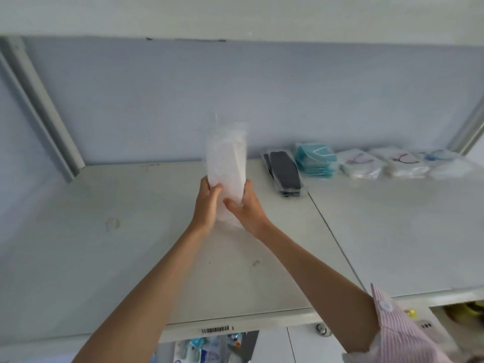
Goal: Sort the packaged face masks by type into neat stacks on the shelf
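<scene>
You hold white masks upright.
Your left hand (207, 203) and right hand (246, 208) both grasp the white mask pack (227, 163) at frame centre, its long axis pointing up.

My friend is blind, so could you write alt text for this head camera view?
Two bare hands, left hand and right hand, hold a white packaged mask upright over a white shelf. Along the back right lie stacks: black masks, teal masks, white masks.

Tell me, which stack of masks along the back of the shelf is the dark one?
The black stack, leftmost in the row, beside the teal stack; the rest are white.
</scene>
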